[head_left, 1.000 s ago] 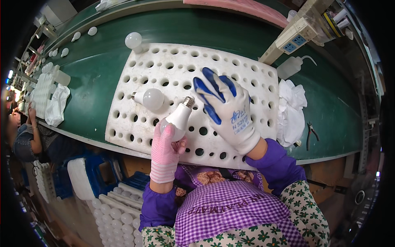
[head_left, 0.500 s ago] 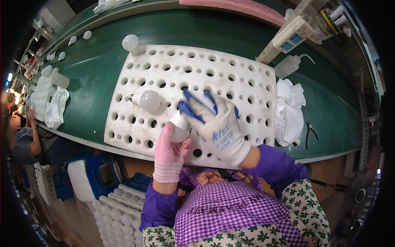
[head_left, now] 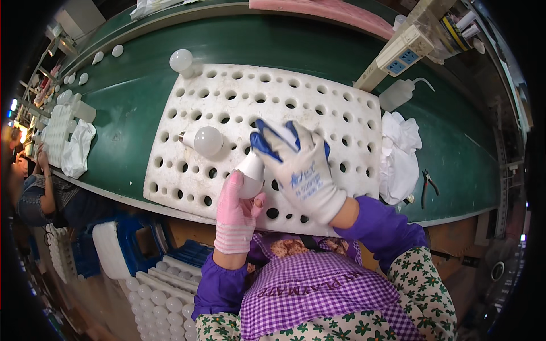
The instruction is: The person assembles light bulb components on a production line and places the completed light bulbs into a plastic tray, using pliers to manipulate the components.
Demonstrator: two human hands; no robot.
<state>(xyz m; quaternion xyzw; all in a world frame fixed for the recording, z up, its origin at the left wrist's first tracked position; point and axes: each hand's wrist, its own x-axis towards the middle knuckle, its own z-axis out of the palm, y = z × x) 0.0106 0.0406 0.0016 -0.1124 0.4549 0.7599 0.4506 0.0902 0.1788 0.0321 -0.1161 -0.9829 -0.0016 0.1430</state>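
Note:
My left hand (head_left: 236,213), in a pink striped glove, is closed round the white rounded end of a light bulb (head_left: 250,173). The bulb tilts, its narrow end pointing up and away from me. My right hand (head_left: 301,170), in a white glove with blue fingertips, bends its fingers over that narrow end and hides the tip. Under both hands lies a white foam board (head_left: 239,105) with rows of round holes. A second light bulb (head_left: 208,141) rests on its side on the board, left of my hands. Another bulb (head_left: 181,60) sits at the board's far left corner.
Right of the board are a crumpled white cloth (head_left: 400,153), black-handled pliers (head_left: 429,184) and a squeeze bottle (head_left: 397,94) beside a post with sockets (head_left: 406,55). More bulbs stand in foam at lower left (head_left: 159,307). Another person (head_left: 45,193) sits far left.
My right hand has shifted slightly at the bulb's narrow end, its fingers bending a little more. The left hand holds the bulb in nearly the same place.

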